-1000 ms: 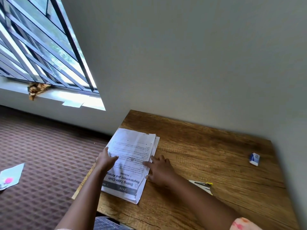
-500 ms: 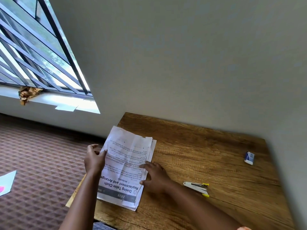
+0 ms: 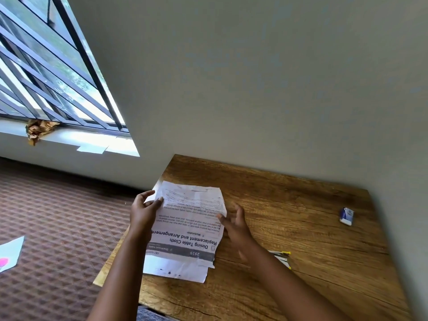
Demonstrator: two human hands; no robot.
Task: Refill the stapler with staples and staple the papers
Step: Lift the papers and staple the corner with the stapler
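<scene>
Wooden table (image 3: pixel 301 205) — papers (image 3: pixel 185 265), stapler (image 3: pixel 281 257), staple box (image 3: pixel 346 216)

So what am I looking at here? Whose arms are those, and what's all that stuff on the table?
The picture comes from a camera worn on a person's head, looking down, so the arms are that person's own. The left hand grips the papers by their left edge. The right hand is open at their right edge. They lie on a wooden table. Behind the right arm peeks a white and yellow stapler. Far right sits a small blue and white box, maybe staples.
</scene>
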